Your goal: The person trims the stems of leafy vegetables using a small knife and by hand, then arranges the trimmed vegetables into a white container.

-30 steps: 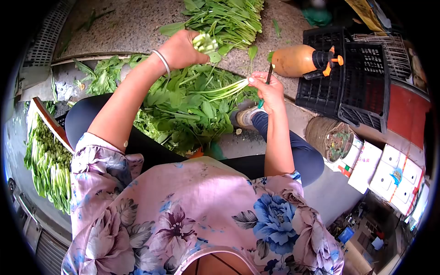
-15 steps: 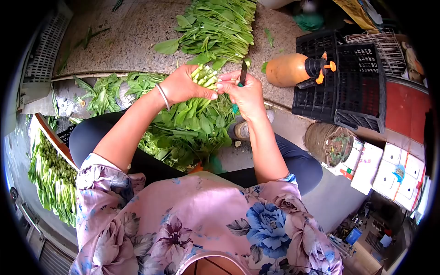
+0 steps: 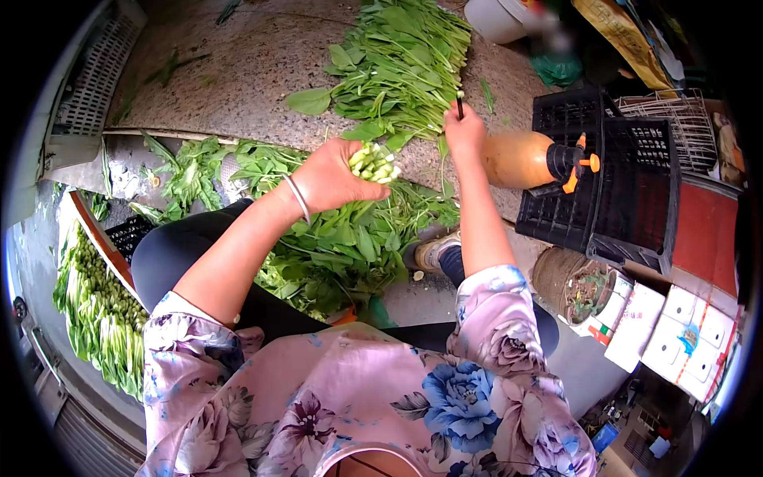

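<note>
Green stems fill your left hand [image 3: 338,176]: the fingers and thumb are curled round a bundle of cut greens [image 3: 373,164], its pale ends facing your right side, just above the slab's near edge. Your right hand [image 3: 466,133] is folded narrow round a knife [image 3: 459,105], whose dark blade sticks up past your fingers. Those fingers sit at the stem ends along the right side of a pile of greens [image 3: 401,67]; whether they grip any of its stems, you cannot tell from here.

The pile lies on the speckled slab [image 3: 238,71], its lower end towards the near edge, with one loose leaf [image 3: 308,101] to its left. Below that edge, between your legs, is a heap of loose leafy greens [image 3: 342,250]. An orange spray bottle [image 3: 513,159] is near the slab's right end, partly behind your right forearm, with black crates [image 3: 596,179] just beyond it. A white perforated crate [image 3: 91,91] is at the slab's left end. Beside your left leg, more greens [image 3: 99,318] are stacked side by side, next to a reddish-brown rim [image 3: 103,246].
</note>
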A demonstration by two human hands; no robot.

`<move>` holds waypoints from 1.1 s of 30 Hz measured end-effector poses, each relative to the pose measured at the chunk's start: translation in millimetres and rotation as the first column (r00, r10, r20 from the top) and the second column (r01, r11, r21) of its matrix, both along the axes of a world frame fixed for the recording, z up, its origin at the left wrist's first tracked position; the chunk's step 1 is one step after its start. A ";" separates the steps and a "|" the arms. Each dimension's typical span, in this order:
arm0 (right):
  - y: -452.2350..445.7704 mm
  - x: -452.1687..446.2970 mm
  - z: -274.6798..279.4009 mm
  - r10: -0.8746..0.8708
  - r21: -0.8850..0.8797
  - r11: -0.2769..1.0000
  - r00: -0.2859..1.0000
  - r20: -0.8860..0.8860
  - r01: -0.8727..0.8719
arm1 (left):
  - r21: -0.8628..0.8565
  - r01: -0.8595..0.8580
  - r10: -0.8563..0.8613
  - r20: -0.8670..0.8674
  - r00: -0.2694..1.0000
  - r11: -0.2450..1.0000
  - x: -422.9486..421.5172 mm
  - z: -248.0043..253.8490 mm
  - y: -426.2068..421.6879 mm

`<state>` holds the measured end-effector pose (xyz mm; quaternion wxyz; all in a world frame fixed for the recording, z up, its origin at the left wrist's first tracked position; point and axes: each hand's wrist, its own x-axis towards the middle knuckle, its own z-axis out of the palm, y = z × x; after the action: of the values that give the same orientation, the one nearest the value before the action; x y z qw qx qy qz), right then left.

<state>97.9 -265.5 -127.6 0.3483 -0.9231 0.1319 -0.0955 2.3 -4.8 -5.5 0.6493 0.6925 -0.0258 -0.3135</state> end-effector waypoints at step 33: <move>68.8 -98.4 129.6 0.477 0.957 0.277 0.877 -0.062 -0.083 | -0.287 -0.176 0.181 -0.010 0.983 0.942 10.2 -1.1 -15.3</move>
<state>-0.5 -196.7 2.0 0.7960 -0.5607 0.0520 0.2219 12.5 -20.1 -6.6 0.7682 0.5931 -0.0133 -0.2407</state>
